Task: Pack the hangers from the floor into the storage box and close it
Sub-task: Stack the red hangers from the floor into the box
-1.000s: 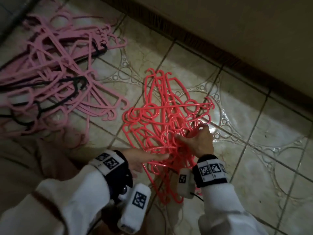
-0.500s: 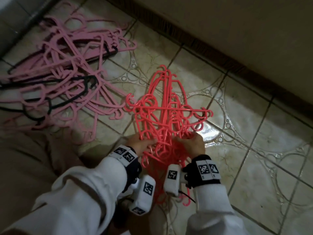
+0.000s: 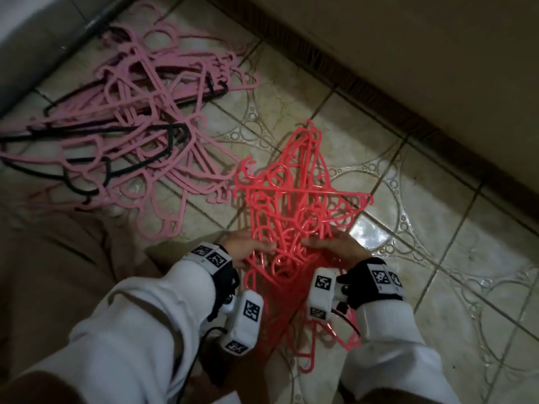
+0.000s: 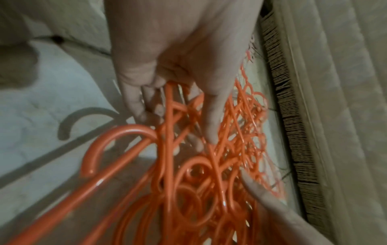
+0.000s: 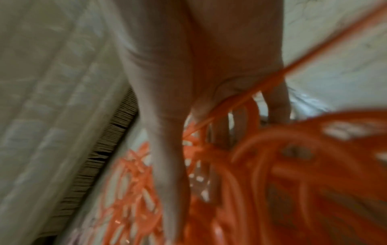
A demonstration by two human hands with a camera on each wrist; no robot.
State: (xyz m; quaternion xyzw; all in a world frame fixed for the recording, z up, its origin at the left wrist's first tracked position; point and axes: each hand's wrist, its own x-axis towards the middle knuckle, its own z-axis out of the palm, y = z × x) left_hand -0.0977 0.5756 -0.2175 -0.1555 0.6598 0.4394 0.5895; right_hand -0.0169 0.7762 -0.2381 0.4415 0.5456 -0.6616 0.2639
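The left hand [image 3: 243, 250] and right hand [image 3: 335, 248] each have fingers curled through the bundle of red hangers [image 3: 294, 205], gripping it from either side. A second ago the left lay flat beside the bundle; now the 2 hands have tilted it up off the tiled floor [image 3: 437, 228], probably ready to carry. The pink and black hangers [image 3: 122, 126] lie heaped to the left; no storage box is in view.

The left hand [image 3: 248, 250], which lay flat at the near edge of the red hangers [image 3: 294, 199] a second ago, now grips the bundle opposite the right hand [image 3: 335, 249]; the bundle is drawn into a tighter stack, nearer the pink hanger pile [image 3: 131, 126]
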